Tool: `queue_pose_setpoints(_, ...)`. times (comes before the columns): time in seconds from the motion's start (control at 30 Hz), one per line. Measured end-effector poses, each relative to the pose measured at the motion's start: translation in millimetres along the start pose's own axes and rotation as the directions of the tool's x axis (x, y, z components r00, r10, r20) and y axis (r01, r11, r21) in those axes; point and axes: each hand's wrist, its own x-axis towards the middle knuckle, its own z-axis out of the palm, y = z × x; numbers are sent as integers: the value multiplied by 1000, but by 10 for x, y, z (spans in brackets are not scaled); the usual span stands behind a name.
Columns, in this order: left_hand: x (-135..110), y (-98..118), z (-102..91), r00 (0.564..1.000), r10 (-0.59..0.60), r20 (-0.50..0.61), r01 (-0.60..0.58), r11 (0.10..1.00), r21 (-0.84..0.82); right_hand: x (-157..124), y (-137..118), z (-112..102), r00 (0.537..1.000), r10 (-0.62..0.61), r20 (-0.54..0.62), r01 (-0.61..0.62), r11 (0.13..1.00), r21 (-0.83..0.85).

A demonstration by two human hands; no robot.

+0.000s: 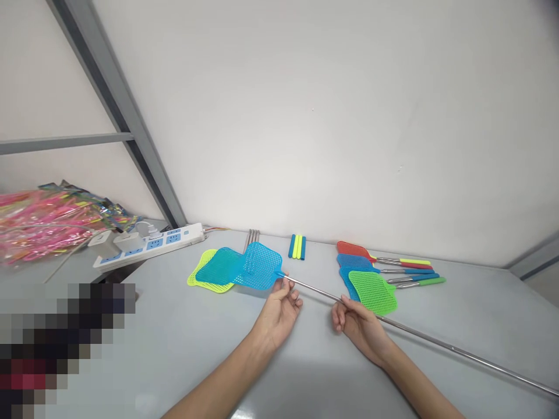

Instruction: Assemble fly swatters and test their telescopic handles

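Note:
My left hand (280, 311) pinches the neck of a blue fly swatter head (259, 266), where it joins a long extended metal rod (437, 342). Further along that rod my right hand (356, 323) is closed around it. The rod runs off toward the lower right. The blue head overlaps loose teal and yellow-green swatter heads (209, 270) lying on the grey table (183, 343).
Several finished swatters (384, 273) in red, blue and green lie at the right. Short foam grips (297, 247) and spare metal rods (252, 237) lie by the wall. A white power strip (148, 244) with chargers and a packet of pink items (48, 220) sit at the left.

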Motion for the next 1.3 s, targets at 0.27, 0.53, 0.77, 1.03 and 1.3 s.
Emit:
queue_pose_setpoints(0.27,-19,-35,-17,999,-47,10,47,999,3,-7,-15,4,1000,14,-13,-14,1000,28)
queue_pose_setpoints(0.53,-50,-105,-26,997,-62,42,59,995,76,1,-5,-6,1000,7,2,-7,1000,14)
queue_pose_setpoints(0.77,-50,-123,-34,998,-51,30,47,992,115,1,-3,-12,1000,8,-4,-8,1000,23)
queue_pose_setpoints(1.03,-55,-122,-35,999,-26,39,17,974,227,1,5,-43,1000,25,1,-25,999,42)
queue_pose_setpoints(1.3,-97,-97,-16,990,56,131,-105,910,401,14,17,-41,1000,16,7,-16,1000,16)
